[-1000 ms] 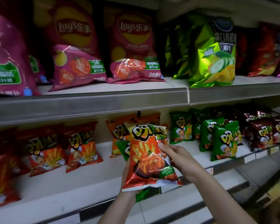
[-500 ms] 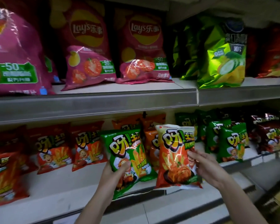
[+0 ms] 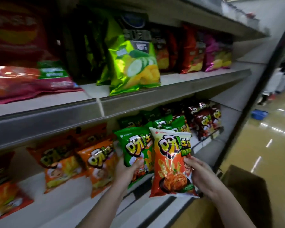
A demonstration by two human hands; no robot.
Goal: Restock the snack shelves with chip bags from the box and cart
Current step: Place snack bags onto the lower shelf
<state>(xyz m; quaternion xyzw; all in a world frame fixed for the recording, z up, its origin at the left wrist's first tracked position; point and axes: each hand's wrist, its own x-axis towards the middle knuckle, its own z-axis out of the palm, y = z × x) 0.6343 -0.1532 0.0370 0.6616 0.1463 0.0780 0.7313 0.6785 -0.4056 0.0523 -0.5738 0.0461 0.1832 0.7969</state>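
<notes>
Orange chip bags point(image 3: 97, 163) stand on the lower shelf point(image 3: 44, 204) at left. The left hand point(image 3: 127, 171) grips a green bag point(image 3: 135, 148), upright with its top tilted slightly left, before the shelf. The right hand point(image 3: 202, 175) grips an orange bag point(image 3: 171, 163) by its right edge, long axis vertical, top up, overlapping the green one. A cardboard box point(image 3: 247, 191) sits lower right.

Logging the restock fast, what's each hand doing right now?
Left hand: holding the green chip bag, fingers curled round it.
Right hand: holding the orange chip bag by its edge.
</notes>
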